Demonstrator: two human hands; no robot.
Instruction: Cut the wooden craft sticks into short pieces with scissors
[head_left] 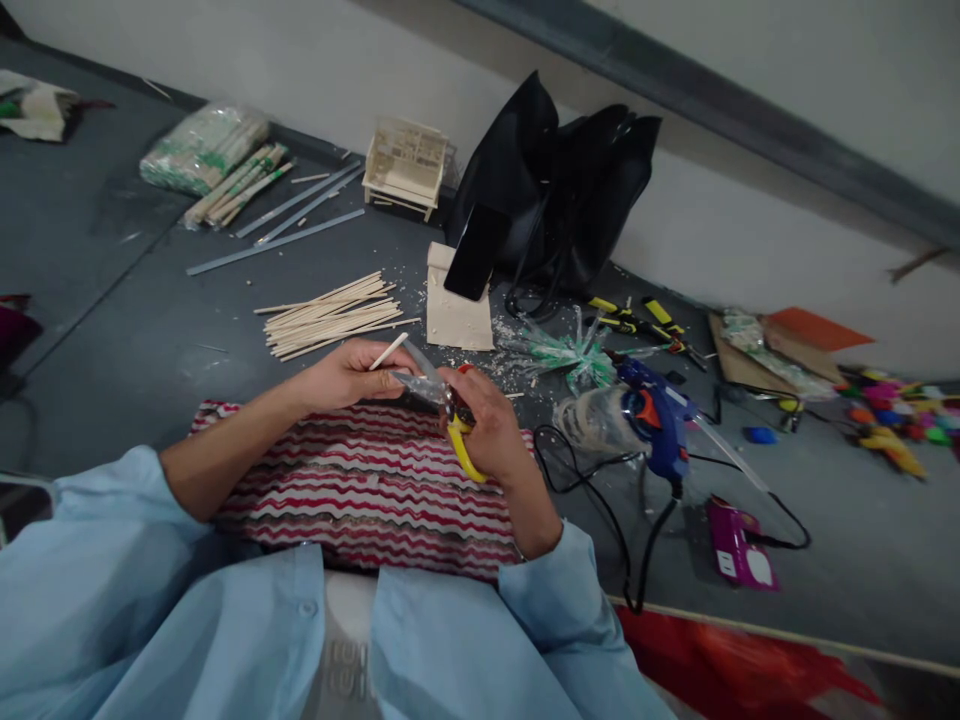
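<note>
My left hand (pixel 346 376) is closed around a short pale wooden stick (pixel 388 351), pinched between thumb and fingers. My right hand (pixel 486 425) grips yellow-handled scissors (pixel 450 415), whose open metal blades reach toward the stick's end. Both hands hover over a red, white and grey striped cloth (pixel 360 490) lying on the grey floor. A loose pile of long wooden sticks (pixel 330 315) lies just beyond my left hand.
A blue glue gun (pixel 656 420) with a black cord rests to the right. A phone (pixel 475 252) leans on a wooden block before a black bag (pixel 570 190). A small stick model (pixel 405 165), packets of sticks (pixel 202 150), pliers (pixel 637 320) and coloured bits (pixel 892 415) lie around.
</note>
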